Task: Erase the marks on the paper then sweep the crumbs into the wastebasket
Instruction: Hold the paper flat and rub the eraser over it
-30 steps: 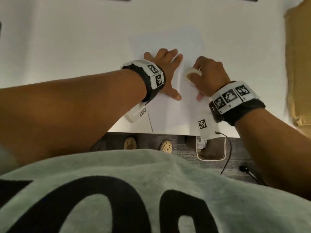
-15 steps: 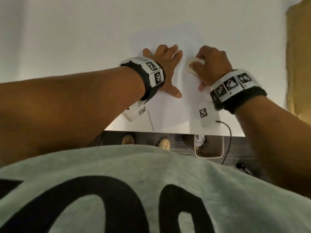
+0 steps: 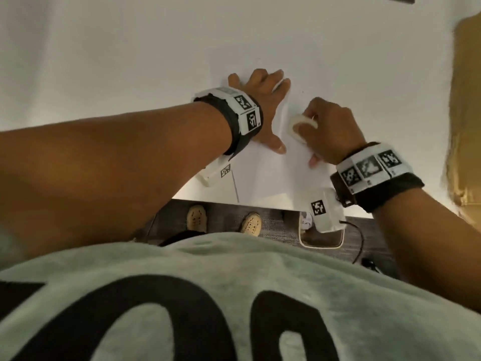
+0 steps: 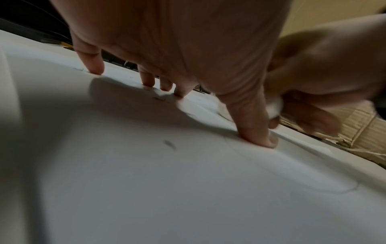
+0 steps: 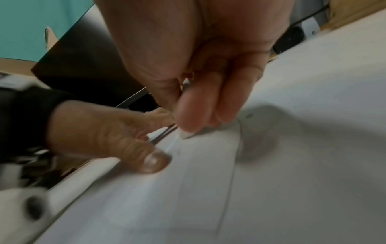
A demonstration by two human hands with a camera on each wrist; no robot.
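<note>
A white sheet of paper (image 3: 263,175) lies on the white table near its front edge. My left hand (image 3: 263,100) presses flat on it with spread, straight fingers; the fingertips (image 4: 261,140) touch the sheet. Just to its right, my right hand (image 3: 325,128) grips a white eraser (image 3: 302,126) and holds its tip (image 5: 185,134) against the paper. Faint pencil marks (image 4: 170,145) and thin lines (image 5: 240,132) show on the sheet. A white-rimmed wastebasket (image 3: 321,237) stands on the floor below the table edge, under my right wrist.
A brown cardboard box (image 3: 466,105) stands at the table's right side. A black cable (image 3: 360,242) runs over the dark floor beside the wastebasket. My shoes (image 3: 223,221) stand on the floor beneath the table's front edge.
My right hand with the eraser slid away from me, then back toward me across the paper. My left hand has stayed pressed on the sheet.
</note>
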